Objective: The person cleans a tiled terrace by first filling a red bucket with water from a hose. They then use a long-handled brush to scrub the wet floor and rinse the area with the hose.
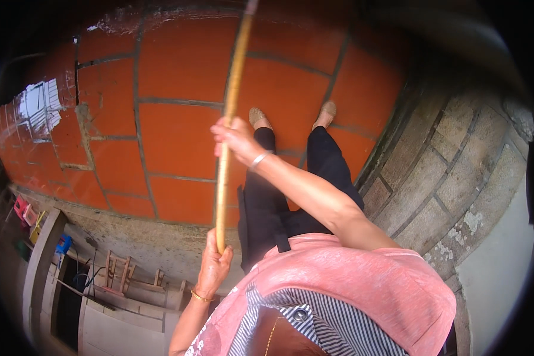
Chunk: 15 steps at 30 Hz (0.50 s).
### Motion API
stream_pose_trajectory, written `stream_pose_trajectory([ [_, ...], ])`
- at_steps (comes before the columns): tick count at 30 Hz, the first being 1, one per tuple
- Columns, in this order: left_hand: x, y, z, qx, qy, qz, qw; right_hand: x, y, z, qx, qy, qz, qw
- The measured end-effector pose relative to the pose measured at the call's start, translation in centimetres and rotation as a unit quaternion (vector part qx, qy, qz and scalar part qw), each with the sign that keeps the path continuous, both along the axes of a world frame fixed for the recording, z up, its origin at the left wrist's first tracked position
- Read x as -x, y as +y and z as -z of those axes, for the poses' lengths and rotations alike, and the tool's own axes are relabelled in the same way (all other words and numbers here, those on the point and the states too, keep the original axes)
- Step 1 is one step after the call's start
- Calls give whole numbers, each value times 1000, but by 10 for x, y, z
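A long, yellowish wooden pole [234,83] runs from near my waist up to the top edge of the view. My left hand [213,267] is closed round its near end, beside my left hip. Further along, my right hand [236,141] grips the same pole, its arm reaching across in front of my legs. The fingers of both hands are wrapped on the shaft. Whatever the pole's far end carries, if anything, lies outside the picture.
I stand on red-orange floor tiles [181,139]; a wet, shiny patch [40,110] shows at the left. Stone paving [421,178] borders the tiles on the right. At lower left are a wooden chair [117,273], a concrete post [40,261] and a blue object [63,243].
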<state>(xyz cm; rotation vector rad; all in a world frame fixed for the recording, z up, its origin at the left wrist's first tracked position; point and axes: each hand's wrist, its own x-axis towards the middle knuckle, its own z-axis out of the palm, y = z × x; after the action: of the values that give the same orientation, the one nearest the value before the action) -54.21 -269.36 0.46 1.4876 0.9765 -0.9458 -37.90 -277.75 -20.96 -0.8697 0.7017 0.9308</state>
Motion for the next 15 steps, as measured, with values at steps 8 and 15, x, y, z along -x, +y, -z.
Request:
stream_pose_trajectory([
  [8,-160,-93,111,258,2,179,950,-51,-286,94,273,137,91,948],
  [15,-224,-97,164,257,61,18,964,-128,-250,183,222,182,64,956],
])
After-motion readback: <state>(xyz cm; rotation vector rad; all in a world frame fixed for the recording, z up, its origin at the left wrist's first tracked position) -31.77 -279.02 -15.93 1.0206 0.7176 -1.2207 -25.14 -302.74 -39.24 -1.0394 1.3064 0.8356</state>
